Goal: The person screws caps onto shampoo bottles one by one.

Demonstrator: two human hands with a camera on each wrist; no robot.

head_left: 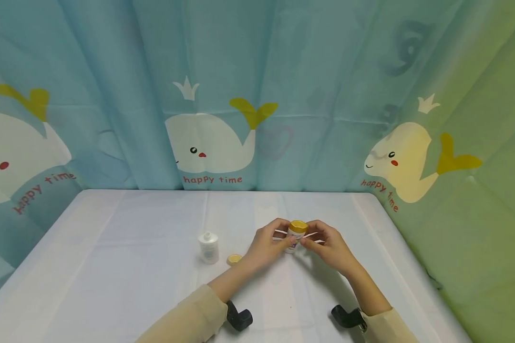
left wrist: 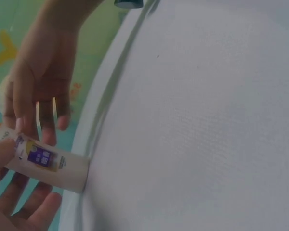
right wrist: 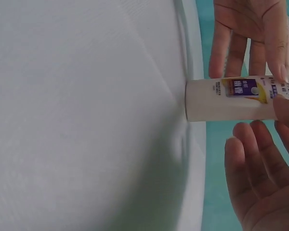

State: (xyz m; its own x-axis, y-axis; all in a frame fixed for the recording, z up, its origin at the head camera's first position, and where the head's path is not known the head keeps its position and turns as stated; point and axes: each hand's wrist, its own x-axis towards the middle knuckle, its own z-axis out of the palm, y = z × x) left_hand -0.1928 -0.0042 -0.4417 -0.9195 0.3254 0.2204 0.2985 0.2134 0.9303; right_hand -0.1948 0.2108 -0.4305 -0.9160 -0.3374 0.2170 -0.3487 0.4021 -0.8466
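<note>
A small white bottle with a gold cap and a purple-and-yellow label stands upright between the two hands. The left hand holds its side, thumb in front and fingers behind. From the other side, the right hand pinches it near the cap, with the thumb against the upper body; its lower fingers spread away from the bottle. Left of the hands stands a second white bottle, capless with a bare nozzle. A loose gold cap lies beside it, partly behind the left forearm.
The white-covered table reaches a patterned blue curtain at the back and a green one at the right. Black wrist-camera mounts stick out from both sleeves above the tabletop.
</note>
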